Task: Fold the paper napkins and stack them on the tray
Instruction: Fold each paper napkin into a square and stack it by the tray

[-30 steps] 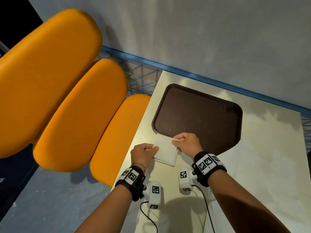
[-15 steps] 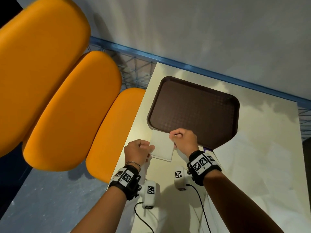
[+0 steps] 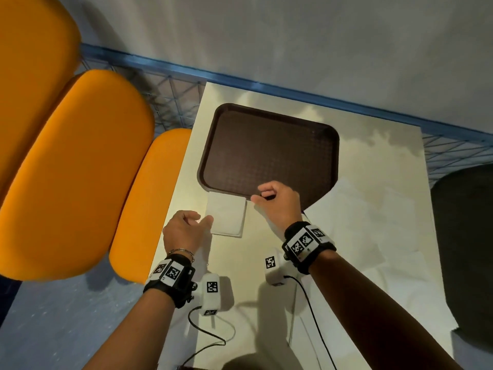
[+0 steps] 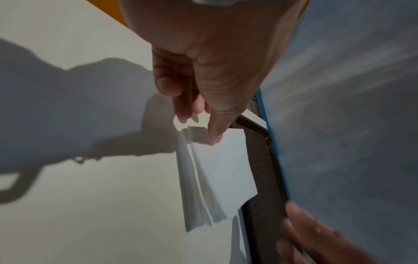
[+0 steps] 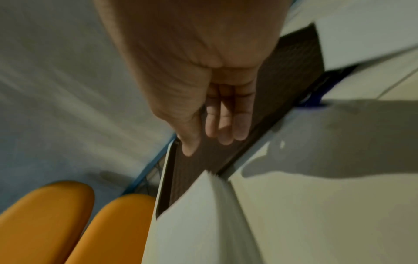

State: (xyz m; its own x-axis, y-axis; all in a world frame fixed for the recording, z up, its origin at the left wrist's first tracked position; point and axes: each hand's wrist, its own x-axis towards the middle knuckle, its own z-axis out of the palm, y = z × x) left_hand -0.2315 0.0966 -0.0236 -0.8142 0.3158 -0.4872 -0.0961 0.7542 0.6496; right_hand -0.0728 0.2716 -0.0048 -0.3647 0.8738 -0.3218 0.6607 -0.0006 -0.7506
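A folded white napkin (image 3: 226, 213) lies flat on the table, its far edge against the near-left rim of the brown tray (image 3: 269, 156). The tray holds nothing. My left hand (image 3: 200, 220) sits at the napkin's left side, fingers loosely curled; in the left wrist view its thumb tip (image 4: 214, 138) rests on the napkin (image 4: 226, 169) near one corner. My right hand (image 3: 260, 193) hovers just right of the napkin over the tray's near rim and holds nothing. In the right wrist view its fingers (image 5: 226, 125) hang relaxed above the tray (image 5: 203, 160), with the napkin (image 5: 203, 223) below.
Unfolded white napkins (image 3: 373, 222) lie spread on the table's right side. Orange padded seats (image 3: 80, 169) stand close along the table's left edge. A dark chair (image 3: 464, 236) is at the right. A blue rail (image 3: 266, 84) and a grey wall lie behind the tray.
My right hand has let go of the napkin and moved up and to the right, over the tray's rim. The left hand has loosened but stays at the napkin's left edge.
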